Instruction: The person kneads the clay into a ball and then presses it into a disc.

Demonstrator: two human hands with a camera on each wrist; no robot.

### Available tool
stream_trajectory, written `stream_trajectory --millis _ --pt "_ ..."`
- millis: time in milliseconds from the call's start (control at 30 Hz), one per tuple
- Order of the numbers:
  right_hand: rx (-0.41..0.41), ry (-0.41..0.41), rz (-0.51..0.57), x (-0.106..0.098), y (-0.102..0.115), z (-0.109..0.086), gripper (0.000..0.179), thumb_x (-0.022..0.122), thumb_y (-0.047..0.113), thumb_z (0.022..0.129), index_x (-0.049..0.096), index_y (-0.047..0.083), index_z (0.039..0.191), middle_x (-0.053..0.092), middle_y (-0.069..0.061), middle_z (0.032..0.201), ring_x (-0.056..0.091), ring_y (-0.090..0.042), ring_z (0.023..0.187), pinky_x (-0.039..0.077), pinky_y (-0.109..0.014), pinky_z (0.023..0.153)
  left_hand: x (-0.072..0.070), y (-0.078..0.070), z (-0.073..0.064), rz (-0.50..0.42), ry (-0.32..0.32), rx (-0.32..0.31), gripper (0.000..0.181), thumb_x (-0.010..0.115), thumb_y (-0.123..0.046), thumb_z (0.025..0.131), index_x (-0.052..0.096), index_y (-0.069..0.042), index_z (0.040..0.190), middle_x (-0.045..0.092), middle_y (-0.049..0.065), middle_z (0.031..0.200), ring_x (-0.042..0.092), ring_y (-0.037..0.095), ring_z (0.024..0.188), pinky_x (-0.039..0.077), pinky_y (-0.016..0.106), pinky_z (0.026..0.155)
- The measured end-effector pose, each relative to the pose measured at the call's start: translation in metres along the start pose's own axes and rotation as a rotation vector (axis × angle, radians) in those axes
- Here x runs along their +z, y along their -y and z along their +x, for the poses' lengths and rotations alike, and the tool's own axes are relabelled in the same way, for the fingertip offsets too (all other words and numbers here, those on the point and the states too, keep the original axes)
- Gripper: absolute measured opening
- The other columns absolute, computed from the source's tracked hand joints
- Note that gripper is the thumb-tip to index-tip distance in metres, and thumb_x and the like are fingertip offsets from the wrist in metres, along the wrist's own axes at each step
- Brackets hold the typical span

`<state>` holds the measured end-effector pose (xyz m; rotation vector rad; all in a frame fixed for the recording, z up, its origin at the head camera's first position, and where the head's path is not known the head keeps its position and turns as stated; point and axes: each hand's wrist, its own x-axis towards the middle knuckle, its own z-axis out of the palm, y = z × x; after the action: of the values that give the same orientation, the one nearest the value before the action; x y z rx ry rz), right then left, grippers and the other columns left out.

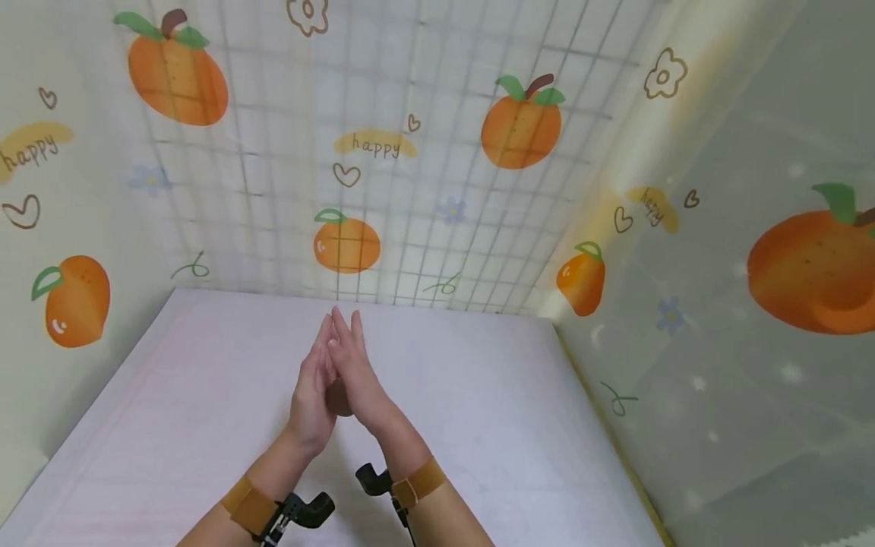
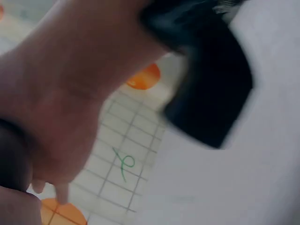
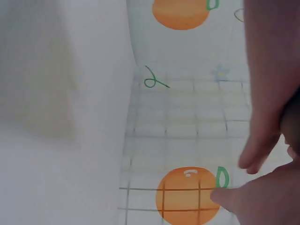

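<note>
In the head view, a dark brown rounded lump [image 1: 339, 399] sits between the palms, low near the heels of the hands. My left hand [image 1: 311, 401] presses it from the left, fingers straight and pointing away. From the other side my right hand [image 1: 360, 384] presses on it, its fingers also straight and partly spread, fingertips meeting the left ones. Both hands cover most of the lump. The left wrist view catches part of the dark lump [image 2: 13, 157] between the hands; in the right wrist view it shows at the right edge.
A white tabletop [image 1: 465, 410] lies under the hands. Behind it stands a grid panel covered with fruit-printed cloth [image 1: 410, 205], and printed cloth walls rise at both sides. Each wrist wears a tan strap [image 1: 249, 505] with a small black camera [image 1: 313, 510].
</note>
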<state>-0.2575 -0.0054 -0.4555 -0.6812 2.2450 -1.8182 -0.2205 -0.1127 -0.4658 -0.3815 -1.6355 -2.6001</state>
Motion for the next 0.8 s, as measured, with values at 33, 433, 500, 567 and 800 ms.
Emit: stream_trajectory --millis 33,433,500,567,800 --pt "0.002 0.010 0.017 0.001 0.000 -0.002 0.068 0.030 0.079 0.102 0.013 0.059 0.166 -0.015 0.028 0.176 -0.011 -0.014 0.167 0.005 -0.073 0.129 -0.002 -0.001 0.001 -0.008 -0.009 0.004 0.066 0.018 -0.062 0.112 0.006 -0.041 0.173 0.006 -0.020 0.180 0.000 0.008 0.168 -0.003 0.055 0.135" --pt "-0.090 0.068 -0.006 0.010 0.022 -0.015 0.071 0.024 0.080 0.102 0.015 0.054 0.168 -0.015 0.020 0.178 -0.007 -0.021 0.168 0.007 -0.075 0.128 -0.008 0.012 0.007 0.094 -0.024 -0.010 0.073 0.018 -0.065 0.110 0.005 -0.033 0.175 0.005 -0.020 0.180 0.000 0.011 0.166 0.000 0.059 0.134" --pt "-0.076 0.037 -0.030 0.006 0.023 -0.011 0.067 0.023 0.077 0.104 0.018 0.055 0.167 -0.014 0.020 0.178 -0.003 -0.021 0.168 0.011 -0.074 0.128 -0.005 0.014 0.005 0.137 0.013 -0.010 0.075 0.015 -0.067 0.109 0.004 -0.032 0.175 0.024 -0.016 0.176 0.020 0.016 0.162 0.016 0.060 0.131" --pt "-0.054 0.000 -0.054 0.002 0.019 -0.005 0.063 0.024 0.074 0.106 0.019 0.056 0.167 -0.014 0.020 0.178 0.001 -0.021 0.168 0.014 -0.073 0.129 -0.002 0.015 0.002 0.134 0.037 -0.001 0.073 0.012 -0.067 0.109 0.004 -0.034 0.174 0.026 -0.018 0.175 0.023 0.016 0.160 0.019 0.060 0.130" --pt "-0.016 0.002 -0.003 0.001 -0.002 -0.002 0.063 0.024 0.070 0.108 0.011 0.055 0.167 -0.017 0.022 0.177 -0.012 -0.017 0.168 0.004 -0.075 0.128 -0.002 0.004 -0.001 0.100 0.023 0.081 0.073 0.012 -0.064 0.109 0.009 -0.030 0.174 0.010 -0.020 0.180 0.002 0.009 0.167 -0.004 0.055 0.135"
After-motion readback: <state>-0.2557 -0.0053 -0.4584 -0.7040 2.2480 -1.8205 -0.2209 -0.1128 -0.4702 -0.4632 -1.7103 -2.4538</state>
